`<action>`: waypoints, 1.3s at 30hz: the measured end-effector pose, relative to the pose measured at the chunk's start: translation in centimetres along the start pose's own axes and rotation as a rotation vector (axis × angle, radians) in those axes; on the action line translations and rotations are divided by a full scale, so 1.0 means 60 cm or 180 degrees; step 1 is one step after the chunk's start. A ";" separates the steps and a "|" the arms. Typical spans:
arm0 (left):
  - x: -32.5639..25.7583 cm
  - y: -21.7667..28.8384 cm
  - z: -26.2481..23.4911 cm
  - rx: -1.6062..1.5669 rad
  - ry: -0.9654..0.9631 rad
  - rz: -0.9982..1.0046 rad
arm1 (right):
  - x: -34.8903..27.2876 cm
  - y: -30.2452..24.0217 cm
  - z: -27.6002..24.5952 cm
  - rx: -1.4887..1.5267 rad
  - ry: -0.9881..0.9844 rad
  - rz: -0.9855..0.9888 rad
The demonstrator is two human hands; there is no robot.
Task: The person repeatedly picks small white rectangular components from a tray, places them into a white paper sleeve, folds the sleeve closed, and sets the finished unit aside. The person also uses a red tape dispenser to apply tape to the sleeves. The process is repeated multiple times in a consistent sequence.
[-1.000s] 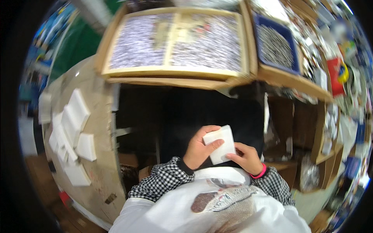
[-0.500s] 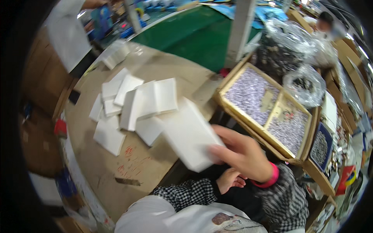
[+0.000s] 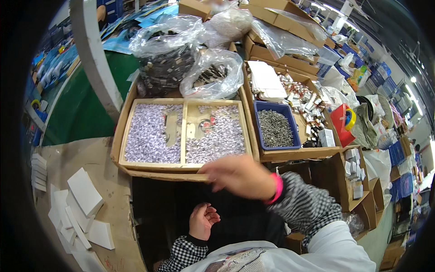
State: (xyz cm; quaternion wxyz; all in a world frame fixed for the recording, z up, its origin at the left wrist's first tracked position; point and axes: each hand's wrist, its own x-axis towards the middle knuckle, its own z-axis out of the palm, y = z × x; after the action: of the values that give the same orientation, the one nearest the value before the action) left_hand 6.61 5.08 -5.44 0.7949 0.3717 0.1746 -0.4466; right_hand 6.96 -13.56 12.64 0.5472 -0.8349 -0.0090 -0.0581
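Observation:
My right hand (image 3: 238, 177), with a pink band at the wrist, hovers at the front edge of a divided wooden tray (image 3: 184, 136). Its fingers are slightly blurred but look loosely apart, with nothing visible in them. Lower down, in front of my body, my left hand (image 3: 202, 221) is raised with its fingers loosely curled and apart, holding nothing that I can see. Many small pale, shiny pieces (image 3: 147, 136) fill both halves of the tray. Flat white boxes (image 3: 85, 192) lie in a loose heap on the brown tabletop (image 3: 115, 167) at the left.
Behind the tray stand clear plastic bags (image 3: 170, 63) of dark small parts. To its right, a blue bin (image 3: 277, 124) of small metal parts sits in a carton. A white post (image 3: 93, 59) rises beside the green surface (image 3: 81, 115). More white boxes (image 3: 39, 172) stand stacked far left.
My view has swung to the right. My right hand has let go of the white box, which it held over the heap, and is now at the tray. My left hand stays low.

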 end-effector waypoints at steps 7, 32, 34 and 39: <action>0.011 -0.013 0.020 0.0291 -0.0186 -0.0238 | 0.036 0.106 -0.312 -0.2465 0.2059 0.0237; -0.045 0.047 0.211 0.1295 -0.1938 0.0657 | -0.179 0.008 -0.225 -0.0669 0.1171 -0.0335; -0.064 0.050 0.234 0.1100 -0.1964 0.0954 | -0.211 0.002 -0.196 -0.1087 0.0749 -0.0624; -0.109 0.021 0.253 0.1039 -0.1492 0.0952 | -0.265 -0.001 -0.129 -0.2388 0.0393 -0.0896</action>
State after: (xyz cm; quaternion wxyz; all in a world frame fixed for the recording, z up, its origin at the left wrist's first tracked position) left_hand 3.34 -2.06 9.14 0.8002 0.4028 -0.1437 -0.4205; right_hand -9.48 -19.86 14.05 0.1907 -0.9622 -0.0686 -0.1817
